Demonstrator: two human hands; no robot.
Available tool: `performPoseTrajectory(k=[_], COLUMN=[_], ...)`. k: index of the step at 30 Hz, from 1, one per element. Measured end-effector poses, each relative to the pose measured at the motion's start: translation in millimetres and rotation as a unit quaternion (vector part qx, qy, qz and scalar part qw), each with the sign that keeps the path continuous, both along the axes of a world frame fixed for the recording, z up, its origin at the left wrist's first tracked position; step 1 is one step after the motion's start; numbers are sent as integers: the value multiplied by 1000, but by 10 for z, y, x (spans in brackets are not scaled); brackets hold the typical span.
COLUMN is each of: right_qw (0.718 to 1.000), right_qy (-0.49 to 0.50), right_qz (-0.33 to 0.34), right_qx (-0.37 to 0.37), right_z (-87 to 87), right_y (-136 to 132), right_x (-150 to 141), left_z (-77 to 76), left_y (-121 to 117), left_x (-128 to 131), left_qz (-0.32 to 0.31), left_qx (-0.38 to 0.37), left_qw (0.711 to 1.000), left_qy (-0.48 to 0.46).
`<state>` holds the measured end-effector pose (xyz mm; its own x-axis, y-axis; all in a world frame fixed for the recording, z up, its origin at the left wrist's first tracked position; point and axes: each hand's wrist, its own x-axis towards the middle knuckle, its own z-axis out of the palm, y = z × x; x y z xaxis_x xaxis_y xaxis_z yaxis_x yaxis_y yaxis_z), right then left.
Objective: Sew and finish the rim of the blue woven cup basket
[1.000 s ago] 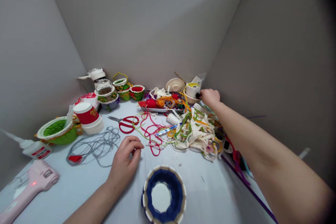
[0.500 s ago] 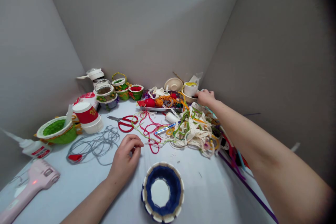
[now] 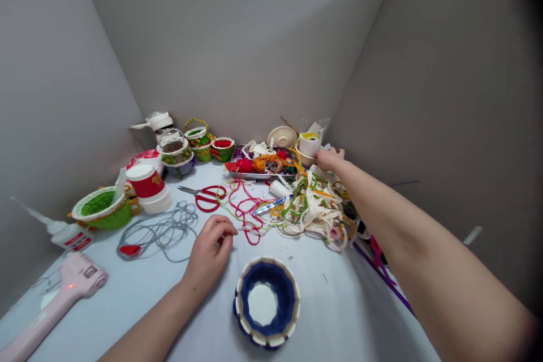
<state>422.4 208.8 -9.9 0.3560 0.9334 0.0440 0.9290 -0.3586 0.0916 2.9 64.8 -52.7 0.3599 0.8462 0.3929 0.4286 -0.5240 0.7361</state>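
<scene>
A small basket (image 3: 268,339) with dark blue woven sides and a pale, notched rim sits on the table in front of me. My left hand (image 3: 215,243) rests on the table left of it, fingers loosely curled, with nothing visible in them. Just beyond its fingertips lie red and light green yarn strands (image 3: 250,220). Reaching far to the back right, my right hand (image 3: 330,158) is closed beside a beige bowl (image 3: 306,160) holding a white roll (image 3: 310,145). Its fingertips are hidden, and what they hold, if anything, cannot be made out. Below it spreads a tangled heap of lace and cords (image 3: 320,203).
A pink glue gun (image 3: 74,280) with a lit red light lies at the left, near a glue bottle (image 3: 68,235). Red-handled scissors (image 3: 207,198), grey cord (image 3: 165,232), paper cups (image 3: 148,186) and several small decorated baskets (image 3: 202,144) stand or lie around. A tray (image 3: 263,176) holds yarn.
The view has shifted slightly, so most things sit a little further right. My right hand stays by the bowl, its fingers slightly differently bent. The left hand keeps its curled pose.
</scene>
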Motion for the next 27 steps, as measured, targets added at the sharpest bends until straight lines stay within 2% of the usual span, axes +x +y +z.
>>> performPoseTrajectory(k=[5,8,10,12,14,16,19,22,27], right_qw=[994,986,974,954,948,957,960,957,958], right_qy=[-1,2,31,86,146,214,265,286,284], right_qz=[-13,0,55,143,190,157,94,32,-31], right_qx=[105,167,218,250,211,117,11,-39,-28], right_z=[175,339,458,561,616,602,460,275,90], right_y=[-289,-527,-701,-865,-985,-1029,-953,-808,-691], right_x=[-101,-298,-528,-821,-1131,-1400,-1650,-1722,-1638], left_z=[-2,2,0,-6,-13,-16,-11,0,-3], left_y=[-2,4,11,18,21,18,4,-7,-6], left_x=[3,11,16,19,17,12,2,-7,-16], left_qz=[-2,-4,-5,-4,-2,-2,-7,-10,-16], left_qx=[0,2,4,4,6,10,15,10,6], left_qw=[1000,1000,1000,1000,1000,1000,999,999,999], left_qy=[-11,-16,-18,-20,-23,-27,-32,-40,-43])
